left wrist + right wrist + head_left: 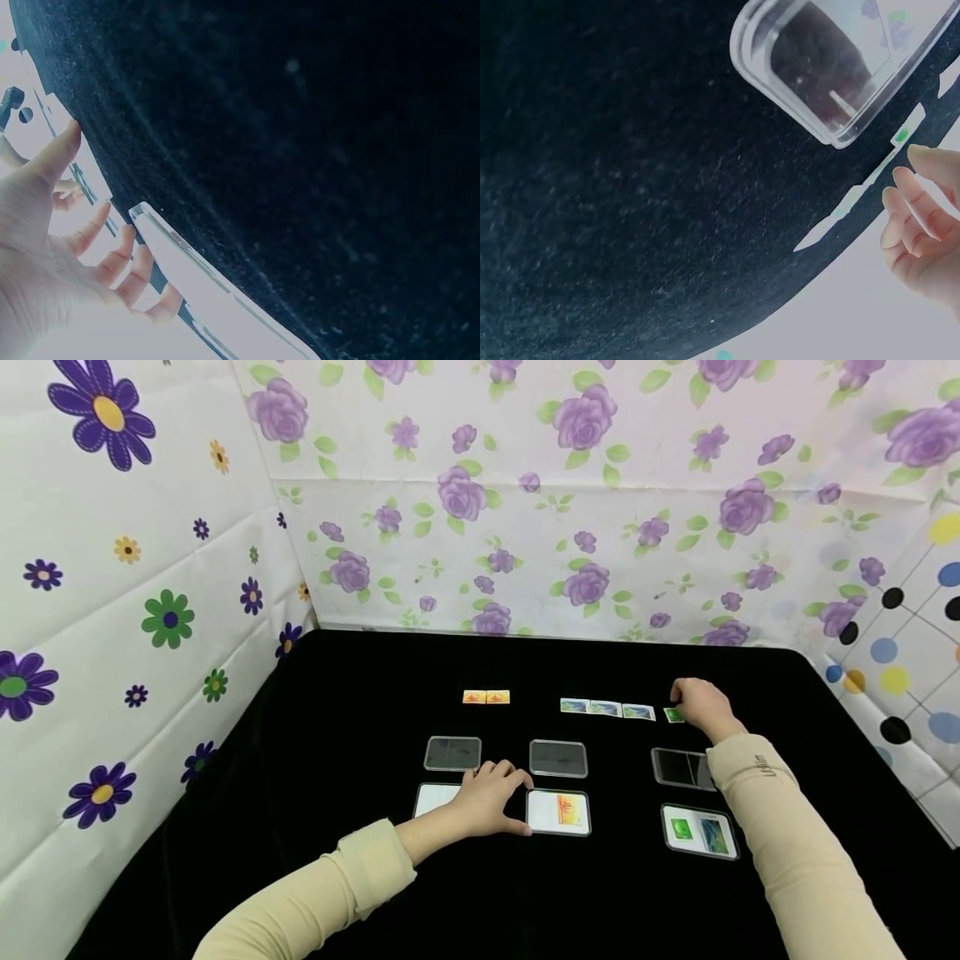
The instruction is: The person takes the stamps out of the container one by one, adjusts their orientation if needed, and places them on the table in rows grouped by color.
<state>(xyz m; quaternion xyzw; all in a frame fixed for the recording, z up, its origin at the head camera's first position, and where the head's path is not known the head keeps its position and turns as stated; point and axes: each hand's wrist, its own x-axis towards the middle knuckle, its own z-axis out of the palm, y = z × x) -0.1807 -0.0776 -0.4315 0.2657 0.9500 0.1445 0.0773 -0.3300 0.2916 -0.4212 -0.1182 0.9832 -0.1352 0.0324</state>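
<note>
My left hand (491,802) is spread over the gap between a white-lined plastic case (437,795) and another case (543,818) bearing an orange picture card (568,810). Its thumb and index finger lie at that second case's left edge. In the left wrist view, the hand (71,247) has its fingers apart beside the pale cases (217,292). At the far right, my right hand (703,706) hovers by a small green card (673,715). From the right wrist, this hand (926,225) has loosely bent fingers, with thumb and index apart and nothing seen between them.
Three blue landscape cards (606,708) form a row left of the green card; two orange cards (486,697) lie further left. Clear lids (453,753), (558,758), (678,768) sit behind the cases. The right case (693,852) bears green and blue cards.
</note>
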